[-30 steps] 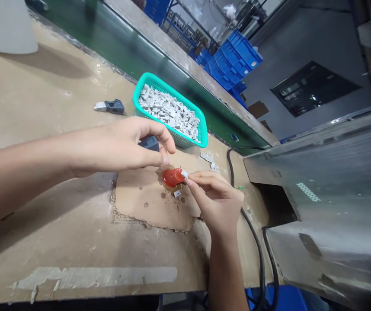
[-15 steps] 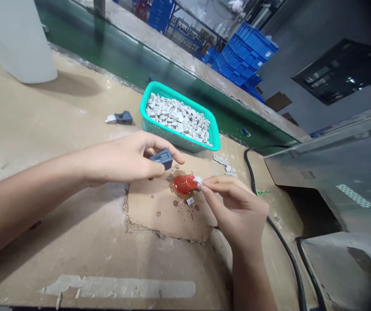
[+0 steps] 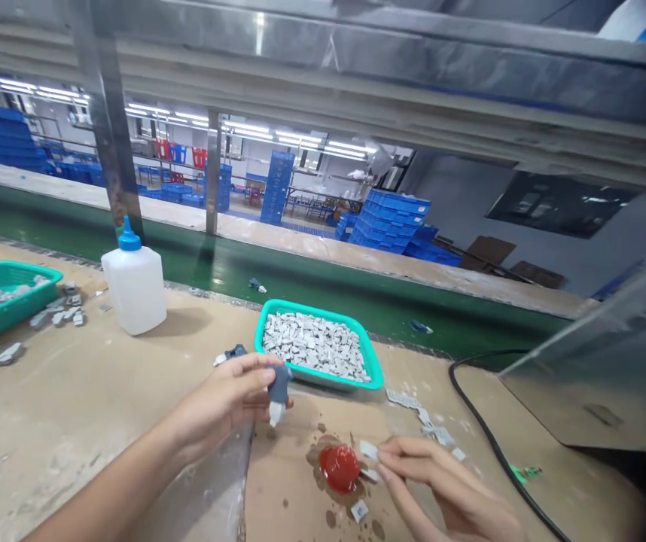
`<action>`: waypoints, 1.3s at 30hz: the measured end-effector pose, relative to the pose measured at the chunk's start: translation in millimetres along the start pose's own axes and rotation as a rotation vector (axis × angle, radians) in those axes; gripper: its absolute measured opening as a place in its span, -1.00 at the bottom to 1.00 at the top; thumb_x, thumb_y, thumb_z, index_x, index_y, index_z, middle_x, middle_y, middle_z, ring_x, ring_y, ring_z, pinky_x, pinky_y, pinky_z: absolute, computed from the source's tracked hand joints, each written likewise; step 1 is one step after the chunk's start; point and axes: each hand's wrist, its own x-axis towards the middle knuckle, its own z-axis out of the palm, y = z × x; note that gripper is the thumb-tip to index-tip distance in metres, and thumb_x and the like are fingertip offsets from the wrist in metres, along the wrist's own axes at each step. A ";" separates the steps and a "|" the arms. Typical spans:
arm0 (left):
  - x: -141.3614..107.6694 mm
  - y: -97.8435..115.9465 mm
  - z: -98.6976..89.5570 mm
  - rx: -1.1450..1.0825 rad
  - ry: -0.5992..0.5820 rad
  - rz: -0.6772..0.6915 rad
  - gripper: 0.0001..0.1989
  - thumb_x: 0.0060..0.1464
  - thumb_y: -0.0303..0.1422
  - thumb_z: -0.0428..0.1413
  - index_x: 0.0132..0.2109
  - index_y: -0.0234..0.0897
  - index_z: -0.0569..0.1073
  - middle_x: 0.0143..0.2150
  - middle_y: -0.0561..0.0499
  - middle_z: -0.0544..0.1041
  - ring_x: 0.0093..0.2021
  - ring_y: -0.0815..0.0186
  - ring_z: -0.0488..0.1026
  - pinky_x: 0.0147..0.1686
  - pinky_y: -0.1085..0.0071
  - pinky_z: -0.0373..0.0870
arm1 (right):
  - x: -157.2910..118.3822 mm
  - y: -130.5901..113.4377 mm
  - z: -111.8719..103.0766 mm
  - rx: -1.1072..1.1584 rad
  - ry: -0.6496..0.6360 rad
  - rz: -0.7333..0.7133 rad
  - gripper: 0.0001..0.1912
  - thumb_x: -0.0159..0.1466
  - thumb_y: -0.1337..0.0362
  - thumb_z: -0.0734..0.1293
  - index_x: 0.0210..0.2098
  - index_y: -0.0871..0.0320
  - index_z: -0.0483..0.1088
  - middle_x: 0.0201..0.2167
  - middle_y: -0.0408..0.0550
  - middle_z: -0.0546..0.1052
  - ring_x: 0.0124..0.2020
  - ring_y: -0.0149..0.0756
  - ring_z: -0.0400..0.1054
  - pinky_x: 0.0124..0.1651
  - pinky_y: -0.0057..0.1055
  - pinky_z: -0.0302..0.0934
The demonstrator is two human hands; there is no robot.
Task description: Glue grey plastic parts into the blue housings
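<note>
My left hand point(image 3: 224, 403) is closed on a small dark grey plastic part point(image 3: 279, 382), held above the cardboard. A white tip point(image 3: 276, 413) shows at that part's lower end. Between the thumb and fingers of my right hand point(image 3: 441, 478) is a small white plastic piece point(image 3: 368, 450). It is just right of a red, wet-looking cup or cap point(image 3: 339, 468), which sits in a damp stain on the cardboard sheet point(image 3: 278, 500). A second pale piece shows under my right fingertips; whether they hold it I cannot tell. Another small white piece point(image 3: 360, 511) lies in front of the red cup.
A teal basket point(image 3: 376, 369) full of pale pieces stands behind my hands. Another dark part point(image 3: 236, 352) lies beside it. Further left are a white squeeze bottle point(image 3: 135, 290) and a second teal basket point(image 3: 12, 320). A black cable point(image 3: 484, 429) runs along the right; a green conveyor point(image 3: 204, 263) lies behind.
The view has tilted up, bringing in the bottle's top and the second basket. My left hand has turned the dark part, showing its white tip. My right hand still pinches the white piece near the cup.
</note>
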 end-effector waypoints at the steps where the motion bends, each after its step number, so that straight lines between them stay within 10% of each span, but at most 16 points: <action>1: 0.4 0.9 -0.7 -0.050 0.014 0.001 -0.76 0.04 -0.38 0.03 -0.10 -0.32 0.32 -0.30 -0.07 0.45 -0.28 0.25 0.45 -0.32 0.39 0.31 | 0.8 -0.1 1.2 0.004 -0.003 0.004 -0.91 0.12 0.39 0.28 -0.51 0.14 0.35 -0.44 -0.08 0.44 -0.42 -0.35 0.38 -0.42 -0.52 0.27; 20: 0.8 -15.1 3.9 -0.030 -0.114 -0.007 -0.41 -0.23 -0.54 0.23 0.01 -0.14 0.31 -0.22 0.01 0.43 -0.30 0.42 0.38 -0.35 0.52 0.21 | 42.2 -14.1 17.4 0.432 0.120 0.180 -0.89 0.04 0.45 0.30 -0.56 0.13 0.38 -0.48 -0.09 0.43 -0.39 -0.33 0.34 -0.34 -0.40 0.27; 26: -3.3 -14.2 8.3 0.282 -0.099 0.162 -0.83 -0.20 -0.43 0.22 -0.34 -0.29 0.45 -0.37 0.04 0.47 -0.36 0.42 0.37 -0.34 0.50 0.26 | 38.6 -18.7 10.4 0.625 0.132 0.267 -0.90 0.03 0.43 0.33 -0.54 0.12 0.43 -0.47 -0.09 0.44 -0.40 -0.33 0.34 -0.35 -0.40 0.28; 39: -11.3 -17.7 20.3 0.736 -0.114 0.323 -0.87 -0.15 -0.44 0.14 -0.35 -0.27 0.50 -0.40 0.04 0.38 -0.37 0.34 0.32 -0.40 0.47 0.20 | 36.5 -41.7 17.3 0.656 0.040 0.240 -0.89 0.01 0.46 0.30 -0.55 0.18 0.43 -0.47 -0.05 0.42 -0.42 -0.32 0.35 -0.41 -0.38 0.30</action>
